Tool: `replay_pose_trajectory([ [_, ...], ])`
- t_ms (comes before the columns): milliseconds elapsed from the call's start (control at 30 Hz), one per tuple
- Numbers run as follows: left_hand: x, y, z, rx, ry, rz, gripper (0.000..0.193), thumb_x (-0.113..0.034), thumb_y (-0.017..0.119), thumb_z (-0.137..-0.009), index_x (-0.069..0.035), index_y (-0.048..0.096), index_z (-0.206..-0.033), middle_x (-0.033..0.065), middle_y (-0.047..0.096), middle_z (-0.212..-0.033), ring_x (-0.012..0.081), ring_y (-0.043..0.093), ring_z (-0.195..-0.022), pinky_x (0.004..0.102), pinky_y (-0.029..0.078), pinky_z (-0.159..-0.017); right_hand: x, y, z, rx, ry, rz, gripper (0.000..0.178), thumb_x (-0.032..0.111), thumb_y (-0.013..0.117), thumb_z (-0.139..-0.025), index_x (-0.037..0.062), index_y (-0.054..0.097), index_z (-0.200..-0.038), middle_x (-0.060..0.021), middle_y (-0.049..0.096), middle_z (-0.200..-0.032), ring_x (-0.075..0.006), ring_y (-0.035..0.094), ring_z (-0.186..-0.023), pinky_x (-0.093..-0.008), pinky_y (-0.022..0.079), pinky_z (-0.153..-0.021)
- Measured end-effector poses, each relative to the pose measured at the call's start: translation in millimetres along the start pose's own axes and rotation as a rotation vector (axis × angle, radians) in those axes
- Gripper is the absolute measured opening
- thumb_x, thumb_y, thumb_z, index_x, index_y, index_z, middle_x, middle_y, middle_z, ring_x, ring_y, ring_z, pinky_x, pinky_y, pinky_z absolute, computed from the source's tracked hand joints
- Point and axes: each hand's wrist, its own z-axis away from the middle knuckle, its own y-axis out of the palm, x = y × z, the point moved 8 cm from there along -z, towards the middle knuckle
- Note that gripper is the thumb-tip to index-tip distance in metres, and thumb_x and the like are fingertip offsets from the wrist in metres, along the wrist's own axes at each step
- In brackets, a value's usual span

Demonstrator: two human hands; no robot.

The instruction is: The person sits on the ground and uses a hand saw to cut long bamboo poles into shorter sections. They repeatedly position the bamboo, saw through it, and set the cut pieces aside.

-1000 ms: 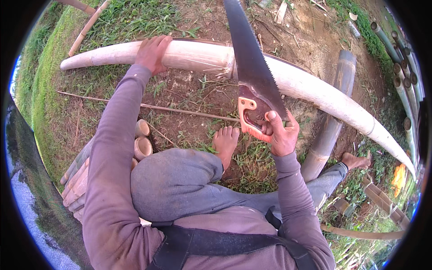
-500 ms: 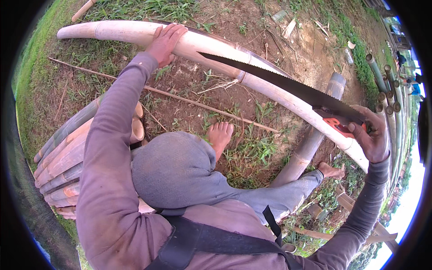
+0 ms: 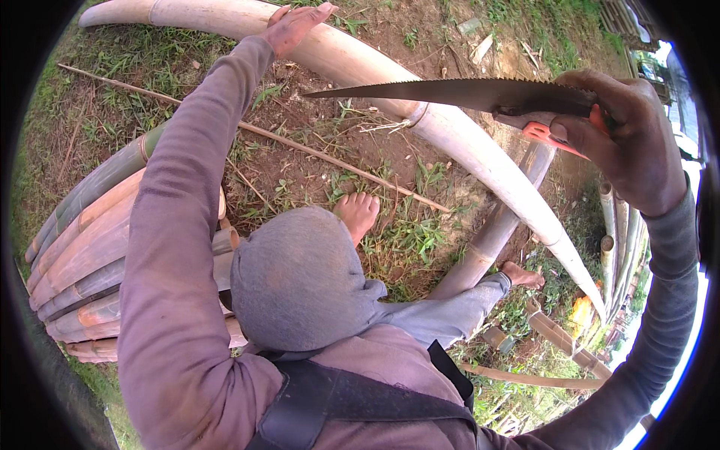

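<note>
A long pale bamboo pole (image 3: 469, 146) runs from the upper left down to the right, slightly curved in this wide view. My left hand (image 3: 296, 30) lies on its upper part, fingers stretched out flat across the surface. In my right hand (image 3: 634, 142) is a handsaw (image 3: 442, 91), gripped by its orange and black handle. The dark, tapering blade points left above the pole, its toothed edge facing up. Farther down, the pole passes over a thicker grey bamboo log (image 3: 491, 229), where the two cross.
Stacked bamboo poles (image 3: 97, 262) lie at my left. A thin stick (image 3: 330, 161) crosses the grassy soil before my bare foot (image 3: 357, 214). More bamboo poles (image 3: 619, 240) are at the right, with bamboo pieces (image 3: 566, 341) near my other foot (image 3: 523, 275).
My right hand has raised the saw up and away from the pole, turning its blade nearly level. My left hand stays on the pole, its fingers straighter. The whole view has shifted slightly.
</note>
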Motion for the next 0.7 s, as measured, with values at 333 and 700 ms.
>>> replay_pose_trajectory([
  [333, 1, 8, -9, 0.029, -0.080, 0.977, 0.086, -0.057, 0.072, -0.093, -0.007, 0.046, -0.157, 0.0168, 0.047, -0.161, 0.0363, 0.042, -0.150, 0.0503, 0.030, -0.125, -47, 19, 6, -0.062, 0.139, -0.494, 0.045, 0.011, 0.081, -0.091, -0.0091, 0.064, -0.128, -0.0105, 0.075, -0.097, -0.0109, 0.069, -0.088, -0.0275, 0.059, -0.080],
  [700, 52, -42, -4, -0.111, 0.219, -0.198, 0.064, -0.042, 0.073, -0.092, -0.008, 0.060, -0.145, 0.0182, 0.051, -0.159, 0.0368, 0.046, -0.148, 0.0466, 0.039, -0.121, 21, -3, -17, -0.078, -0.034, -0.232, 0.046, 0.014, 0.084, -0.089, -0.0076, 0.067, -0.125, -0.0080, 0.074, -0.093, -0.0097, 0.064, -0.080, -0.0268, 0.053, -0.073],
])
